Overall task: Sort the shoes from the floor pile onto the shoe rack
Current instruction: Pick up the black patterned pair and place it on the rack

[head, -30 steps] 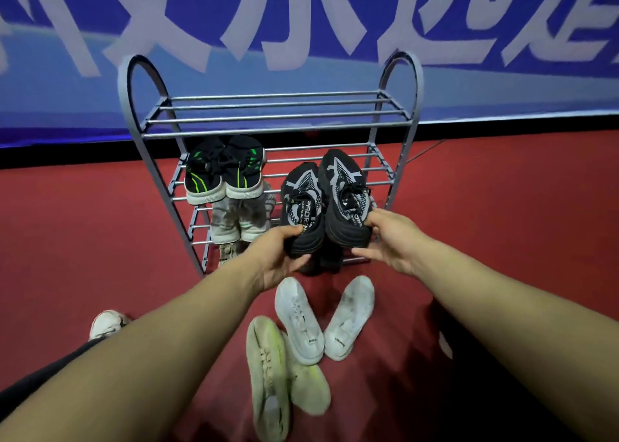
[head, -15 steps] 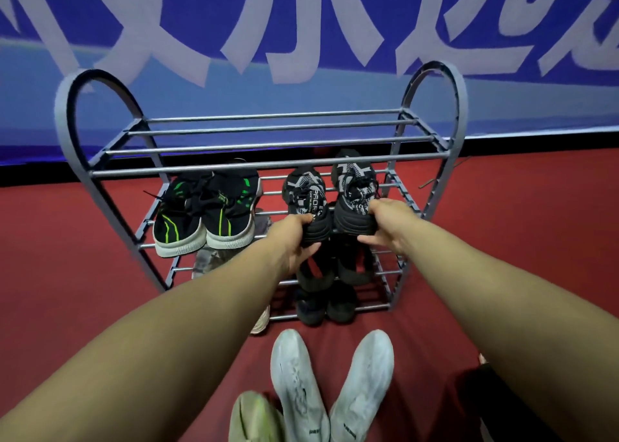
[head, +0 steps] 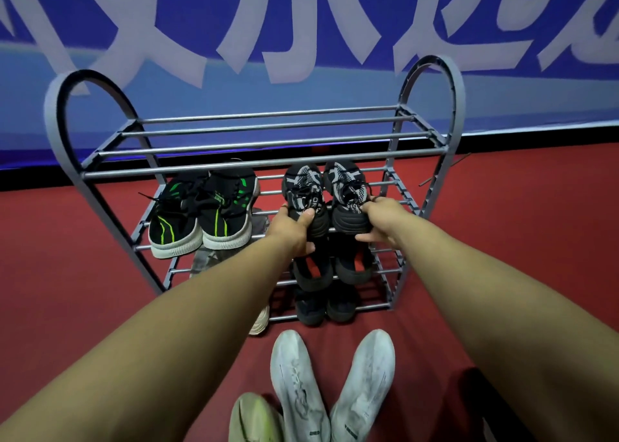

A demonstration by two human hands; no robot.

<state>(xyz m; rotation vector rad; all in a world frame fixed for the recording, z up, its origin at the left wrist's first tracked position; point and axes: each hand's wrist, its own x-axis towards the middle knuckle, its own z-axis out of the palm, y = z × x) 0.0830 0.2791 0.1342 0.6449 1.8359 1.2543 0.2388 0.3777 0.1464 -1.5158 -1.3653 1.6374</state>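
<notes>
Two black patterned shoes are gripped at the heels, left hand on one shoe, right hand on the other, on the shoe rack second shelf.

Two bare forearms, two bare hands

The left hand and right hand wear no gloves, rings or watch; behind each hand, wrist and forearm run uncovered to the frame edge, no sleeve showing.

We see a dim scene with a cool bluish cast. The wide lens bends the shoe rack outward at its arches. The banner lettering is soft. Dark shadow fills the lower right corner of the floor.
</notes>
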